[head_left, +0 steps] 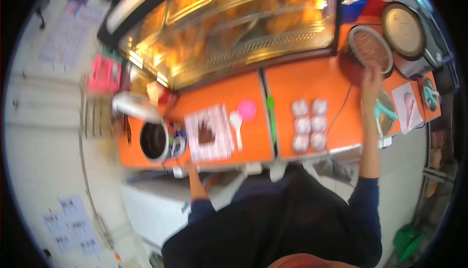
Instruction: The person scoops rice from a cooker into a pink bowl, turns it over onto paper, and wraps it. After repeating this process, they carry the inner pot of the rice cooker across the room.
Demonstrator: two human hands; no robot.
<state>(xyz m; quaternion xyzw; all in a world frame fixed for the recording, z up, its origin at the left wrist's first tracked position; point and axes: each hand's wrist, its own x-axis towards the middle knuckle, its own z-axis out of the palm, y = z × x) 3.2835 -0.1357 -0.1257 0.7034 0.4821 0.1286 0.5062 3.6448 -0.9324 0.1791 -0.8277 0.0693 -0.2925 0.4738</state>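
My right hand reaches to the near rim of a dark red cooker pot filled with brownish-red grain-like food. It overlaps the rim, but blur hides how its fingers are set. Low at the counter's front edge is my left hand, just below a stack of printed paper sheets. Its fingers are small and blurred. A dark brown patch of food lies on the top sheet. Left of the sheets stands an open cooker with a dark inside and a raised white lid.
A lit glass display case fills the back of the orange counter. Several wrapped round packs sit mid-right. A white paddle, pink disc, green utensil and metal bowl with turquoise-handled tool lie around.
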